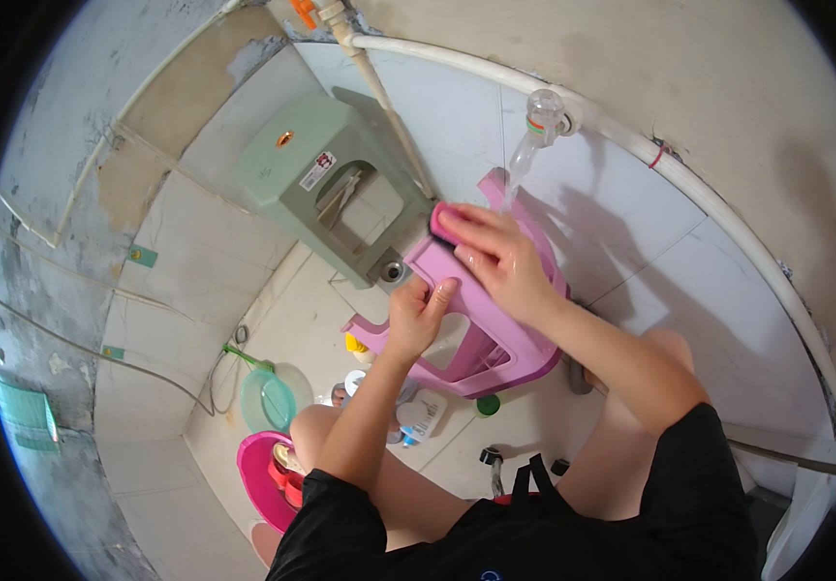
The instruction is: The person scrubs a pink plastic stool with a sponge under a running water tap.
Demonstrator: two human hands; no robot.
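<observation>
A pink plastic stool lies tipped over in front of me, its legs pointing up and away. My left hand grips one of its legs, thumb raised along the edge. A pink scrubbing brush with dark bristles is in my right hand, pressed against the end of that leg. The fingers of my right hand look wet. Just beyond it, water runs down from a clear tap on the wall, passing behind my hand.
A green plastic stool stands in the corner beside a floor drain. Bottles and a green cap lie on the tiled floor. To the left are a teal basin and a magenta basin holding things. A white pipe follows the wall.
</observation>
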